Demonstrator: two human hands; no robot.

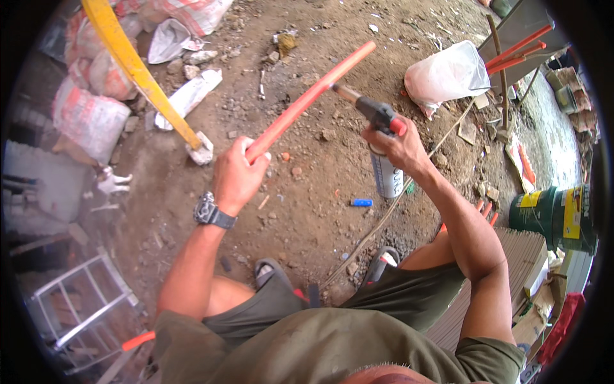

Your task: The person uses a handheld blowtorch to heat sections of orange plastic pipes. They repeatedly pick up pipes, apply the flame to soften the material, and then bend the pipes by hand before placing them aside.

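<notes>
My left hand [236,174] is closed around the lower end of an orange plastic pipe [306,102], which slants up and away to the right. In my right hand [404,148] is a gas torch [374,114] with a black and red head on a white canister [387,176]. The torch's metal nozzle points at the pipe's middle, very close to its side; whether they touch I cannot tell. No flame shows clearly. A small dark spot marks the pipe near the nozzle tip.
Rubble-strewn dirt lies below, with a blue lighter [361,203] and a thin cable [364,242]. A yellow post [137,70] and filled sacks [89,118] stand left. To the right are a white bag [446,75], orange pipes [518,51], green buckets [534,214] and stacked boards [508,256].
</notes>
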